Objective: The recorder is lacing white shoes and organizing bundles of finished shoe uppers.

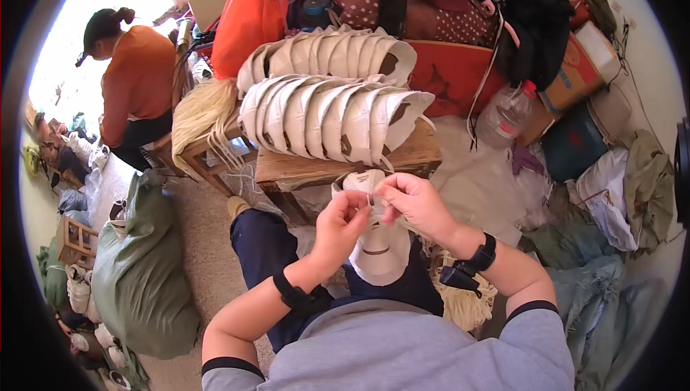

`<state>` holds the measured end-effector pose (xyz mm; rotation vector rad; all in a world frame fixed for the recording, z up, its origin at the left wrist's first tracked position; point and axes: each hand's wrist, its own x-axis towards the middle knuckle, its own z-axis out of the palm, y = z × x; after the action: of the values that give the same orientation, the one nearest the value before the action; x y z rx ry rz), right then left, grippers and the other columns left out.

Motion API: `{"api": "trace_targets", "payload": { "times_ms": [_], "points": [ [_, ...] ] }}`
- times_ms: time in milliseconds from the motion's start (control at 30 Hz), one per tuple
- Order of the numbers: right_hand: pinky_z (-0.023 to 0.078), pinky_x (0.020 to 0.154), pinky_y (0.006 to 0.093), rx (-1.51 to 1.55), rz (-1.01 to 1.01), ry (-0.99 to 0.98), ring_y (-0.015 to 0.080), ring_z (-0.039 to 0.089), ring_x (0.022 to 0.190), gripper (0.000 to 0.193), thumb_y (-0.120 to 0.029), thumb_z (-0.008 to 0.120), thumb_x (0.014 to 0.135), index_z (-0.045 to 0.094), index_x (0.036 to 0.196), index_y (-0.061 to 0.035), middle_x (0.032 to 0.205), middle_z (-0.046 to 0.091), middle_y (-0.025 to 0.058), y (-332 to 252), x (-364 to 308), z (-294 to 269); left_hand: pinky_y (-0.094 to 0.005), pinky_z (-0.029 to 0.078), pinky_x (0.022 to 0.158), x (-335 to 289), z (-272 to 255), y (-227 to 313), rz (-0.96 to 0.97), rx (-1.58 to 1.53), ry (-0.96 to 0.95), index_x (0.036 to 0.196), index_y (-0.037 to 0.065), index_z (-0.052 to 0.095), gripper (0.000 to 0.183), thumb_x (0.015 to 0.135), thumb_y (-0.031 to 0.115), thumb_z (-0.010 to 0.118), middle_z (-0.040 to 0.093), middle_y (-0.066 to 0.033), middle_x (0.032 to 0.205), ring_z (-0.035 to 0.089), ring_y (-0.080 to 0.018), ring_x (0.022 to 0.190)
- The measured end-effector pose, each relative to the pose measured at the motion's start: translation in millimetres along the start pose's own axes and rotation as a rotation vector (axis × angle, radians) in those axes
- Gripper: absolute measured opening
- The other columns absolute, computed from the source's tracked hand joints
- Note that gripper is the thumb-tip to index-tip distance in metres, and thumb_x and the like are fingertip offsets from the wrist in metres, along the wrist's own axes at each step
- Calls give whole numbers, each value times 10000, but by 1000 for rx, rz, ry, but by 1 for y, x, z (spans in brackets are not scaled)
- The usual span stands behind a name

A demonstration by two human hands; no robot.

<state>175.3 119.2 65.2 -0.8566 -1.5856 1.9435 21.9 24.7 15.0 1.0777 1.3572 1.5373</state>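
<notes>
A white shoe upper (pixel 379 251) rests on my lap, toe toward me. My left hand (pixel 339 226) and my right hand (pixel 413 200) are both pinched at its top opening, fingers closed on the upper's edge and a thin pale lace. Black bands sit on both wrists. Just beyond my hands, two rows of stacked white shoe uppers (pixel 334 114) lie on a low wooden bench (pixel 345 164).
A bundle of pale laces (pixel 203 114) hangs off the bench's left end. A green sack (pixel 140 269) stands at left, a person in an orange top (pixel 133 85) sits beyond it. A plastic bottle (pixel 507 114), boxes and piled cloth lie at right.
</notes>
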Motion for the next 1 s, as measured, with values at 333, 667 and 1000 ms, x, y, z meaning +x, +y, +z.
{"api": "trace_targets", "payload": {
  "times_ms": [333, 667, 1000],
  "points": [
    [541, 687, 260, -48, -34, -183, 110, 644, 763, 84, -13, 581, 922, 636, 959, 38, 897, 616, 57, 11, 12, 5, -193, 470, 641, -8, -12, -4, -37, -61, -6, 1170, -9, 487, 319, 876, -36, 608, 615, -62, 934, 590, -71, 753],
    [539, 570, 247, -188, -1059, 101, 139, 703, 667, 110, -102, 638, 917, 646, 901, 6, 712, 680, 81, -183, 19, 70, -314, 489, 591, -40, -36, -11, 158, 659, -112, 927, 36, 598, 160, 801, 47, 696, 578, -67, 867, 577, -189, 628],
    [577, 767, 277, -269, -1376, 128, 187, 682, 773, 167, -84, 566, 953, 613, 1032, 56, 898, 681, 142, -279, -9, 79, -298, 471, 557, -17, -28, -3, 413, 559, 0, 884, 27, 550, 147, 791, -18, 655, 539, -77, 818, 555, -177, 596]
  ]
}}
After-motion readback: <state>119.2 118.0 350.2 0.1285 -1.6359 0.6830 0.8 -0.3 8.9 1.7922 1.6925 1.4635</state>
